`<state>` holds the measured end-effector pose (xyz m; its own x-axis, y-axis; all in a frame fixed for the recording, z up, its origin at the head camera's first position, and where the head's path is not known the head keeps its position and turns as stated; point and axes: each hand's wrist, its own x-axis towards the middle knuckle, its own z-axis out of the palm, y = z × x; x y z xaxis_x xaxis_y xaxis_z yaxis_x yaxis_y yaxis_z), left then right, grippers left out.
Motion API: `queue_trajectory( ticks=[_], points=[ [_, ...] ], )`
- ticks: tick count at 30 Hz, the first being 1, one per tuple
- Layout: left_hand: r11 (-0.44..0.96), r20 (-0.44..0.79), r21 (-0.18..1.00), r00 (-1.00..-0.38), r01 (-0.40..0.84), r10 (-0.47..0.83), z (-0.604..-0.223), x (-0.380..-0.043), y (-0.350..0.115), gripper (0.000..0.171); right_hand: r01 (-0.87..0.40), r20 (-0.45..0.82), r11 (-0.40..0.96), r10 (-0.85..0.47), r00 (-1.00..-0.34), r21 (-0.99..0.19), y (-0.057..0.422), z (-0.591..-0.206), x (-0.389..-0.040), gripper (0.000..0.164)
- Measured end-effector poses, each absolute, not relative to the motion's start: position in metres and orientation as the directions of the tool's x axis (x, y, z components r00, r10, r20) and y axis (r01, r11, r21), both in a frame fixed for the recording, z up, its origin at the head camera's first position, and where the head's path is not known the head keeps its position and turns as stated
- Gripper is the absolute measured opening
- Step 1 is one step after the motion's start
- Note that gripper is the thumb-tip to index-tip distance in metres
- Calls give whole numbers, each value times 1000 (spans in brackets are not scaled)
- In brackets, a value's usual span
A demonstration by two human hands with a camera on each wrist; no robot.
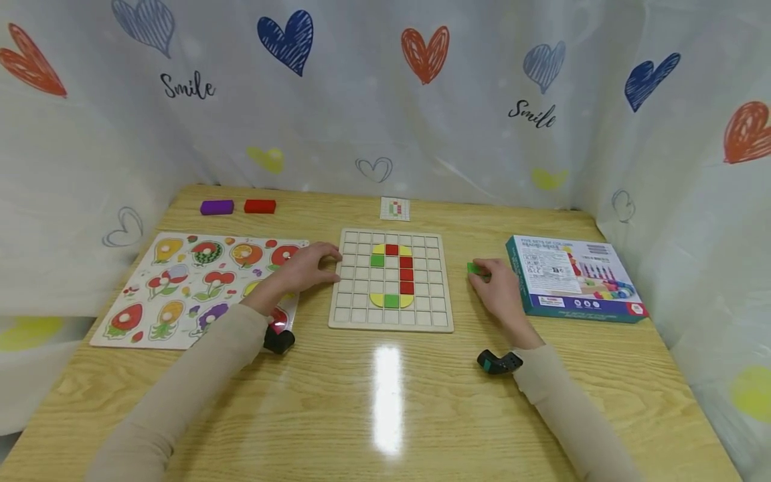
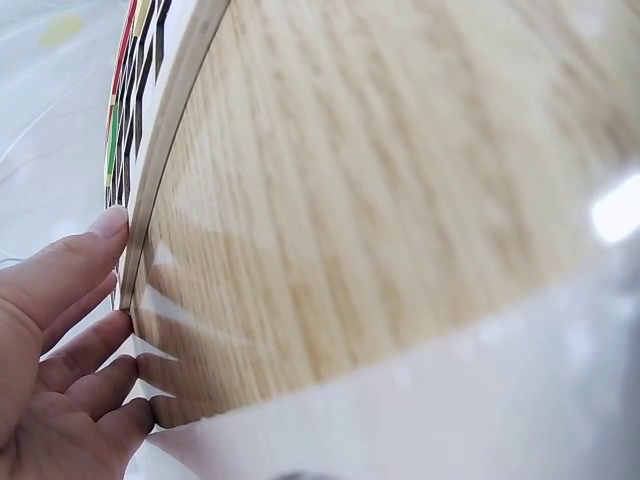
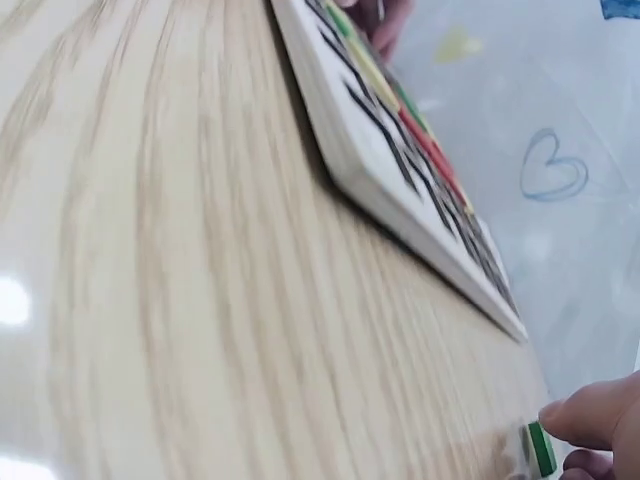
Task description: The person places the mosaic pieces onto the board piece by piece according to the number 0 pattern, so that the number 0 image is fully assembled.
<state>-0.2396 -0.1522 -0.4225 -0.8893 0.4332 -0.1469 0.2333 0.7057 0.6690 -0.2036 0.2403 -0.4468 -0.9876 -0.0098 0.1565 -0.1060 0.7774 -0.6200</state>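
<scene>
A square wooden grid board lies mid-table, with red, green and yellow pieces set in some of its cells. My left hand is at the board's left edge, its thumb and fingertips right at the rim; in the left wrist view the thumb meets the board's side. To the right of the board, my right hand pinches a small green tile at the tabletop. The right wrist view shows the thumb against that green tile, the other fingers partly out of frame.
A small pattern card lies behind the board. Purple and red blocks are at the back left. A fruit picture board lies left, partly under the left forearm. A boxed set lies close to the right hand.
</scene>
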Motion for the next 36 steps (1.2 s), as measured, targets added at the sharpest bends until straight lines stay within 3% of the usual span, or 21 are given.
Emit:
queue_trajectory(
  ticks=[10, 36],
  points=[
    [694, -108, 664, -883, 277, 456, -425, -239, -154, 42, -169, 173, 819, -86, -981, -549, 252, -448, -210, 37],
    [704, -126, 662, -887, 258, 444, -424, -240, -153, 42, -162, 136, 818, -104, -985, -552, 252, -446, -217, 33]
  ],
)
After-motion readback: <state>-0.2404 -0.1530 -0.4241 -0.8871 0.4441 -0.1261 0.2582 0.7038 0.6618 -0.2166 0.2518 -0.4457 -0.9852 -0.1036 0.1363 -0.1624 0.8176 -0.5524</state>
